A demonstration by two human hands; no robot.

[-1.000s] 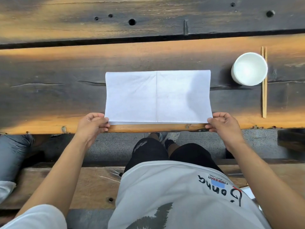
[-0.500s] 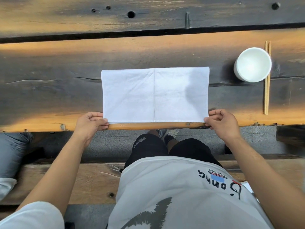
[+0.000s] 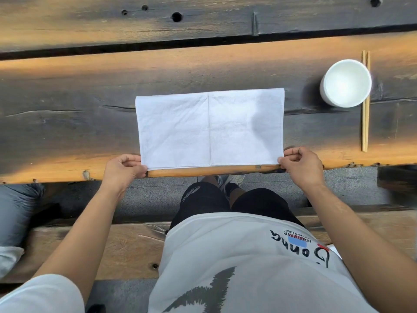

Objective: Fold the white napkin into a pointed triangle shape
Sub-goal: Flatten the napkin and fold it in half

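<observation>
Little has changed: the left hand (image 3: 123, 169) and right hand (image 3: 301, 164) still pinch the white napkin's (image 3: 209, 128) near corners. It lies flat as a rectangle on the dark plank table (image 3: 67, 123), beside a white cup (image 3: 345, 83) and chopsticks (image 3: 365, 123).

You are seated at what looks like a rustic eatery. The dark, weathered plank table (image 3: 67, 123) has knot holes and worn orange edges. On it, to the far right, stands a round white cup (image 3: 345, 83) touching a pair of pale wooden chopsticks (image 3: 365, 102). Beneath the table edge lie grey speckled paving (image 3: 158, 195) and a rough wooden bench (image 3: 126, 247).
</observation>
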